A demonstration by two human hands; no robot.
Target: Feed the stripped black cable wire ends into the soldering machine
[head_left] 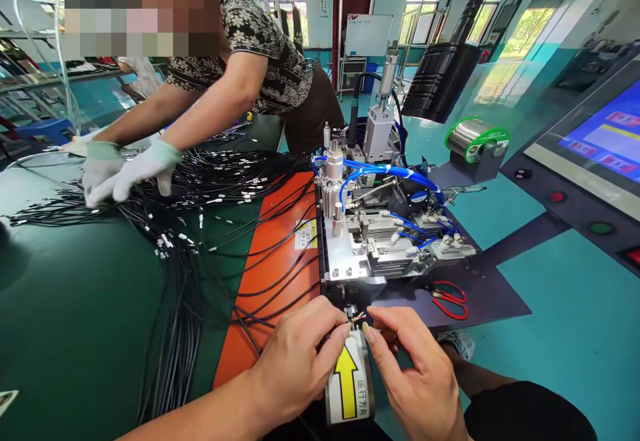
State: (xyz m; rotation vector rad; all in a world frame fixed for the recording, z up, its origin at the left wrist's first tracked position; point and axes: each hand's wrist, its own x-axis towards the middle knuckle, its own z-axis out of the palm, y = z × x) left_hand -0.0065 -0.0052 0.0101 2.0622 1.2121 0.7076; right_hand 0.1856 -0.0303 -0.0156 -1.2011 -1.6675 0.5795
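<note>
My left hand (310, 351) is closed in a pinch at the front of the machine, on the stripped end of a black cable. Thin coloured wires (358, 318) fan out from its fingertips. My right hand (420, 367) is just to the right, thumb and forefinger slightly apart beside the wire tips; its other fingers curl under, partly hidden. Right behind the wires is a small metal part (351, 310) at the machine's front edge. Below the fingertips stands a label with a yellow arrow (347, 384) on a rounded cover.
The soldering machine (395, 254) has blue air hoses. Red-handled scissors (450, 299) lie on its base; a solder spool (477, 139) and control panel (585, 161) stand right. Black cables (175, 334) cover the green table and cross an orange mat (280, 227). A co-worker's gloved hands (135, 171) handle cables.
</note>
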